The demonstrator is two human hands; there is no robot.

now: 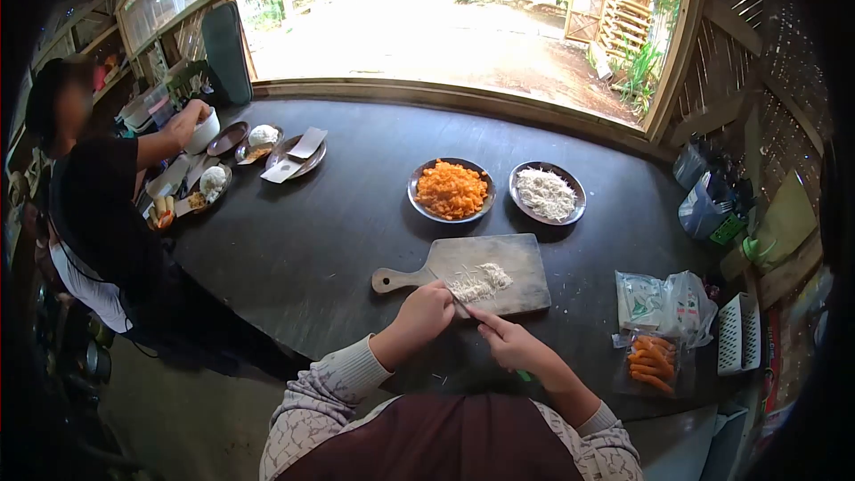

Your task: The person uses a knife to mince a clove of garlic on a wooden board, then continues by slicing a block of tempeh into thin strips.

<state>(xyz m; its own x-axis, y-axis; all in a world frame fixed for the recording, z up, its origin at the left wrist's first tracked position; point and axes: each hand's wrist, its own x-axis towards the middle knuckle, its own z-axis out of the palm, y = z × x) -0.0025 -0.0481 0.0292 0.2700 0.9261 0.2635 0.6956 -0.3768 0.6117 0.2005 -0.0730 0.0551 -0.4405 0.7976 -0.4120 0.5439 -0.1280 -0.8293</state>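
Observation:
A wooden cutting board (527, 267) with a handle lies in front of me, a heap of pale shreds (481, 282) on it. My right hand (512, 343) is closed around a knife (463, 309); a bit of green shows below that hand. Over the board's near edge, my left hand (426, 313) has its fingers curled together by the blade tip and the shreds. What those fingers pinch, if anything, is hidden. Beyond the board stand a plate (413, 205) heaped with orange shreds and a second plate (583, 200) of white shreds.
At right lie a bag of carrots (653, 363), plastic packets (663, 303) and a white box grater (738, 334). Another person (116, 187) at left reaches into a white container (207, 132), near several plates of food. A window ledge (445, 93) bounds the table's far side.

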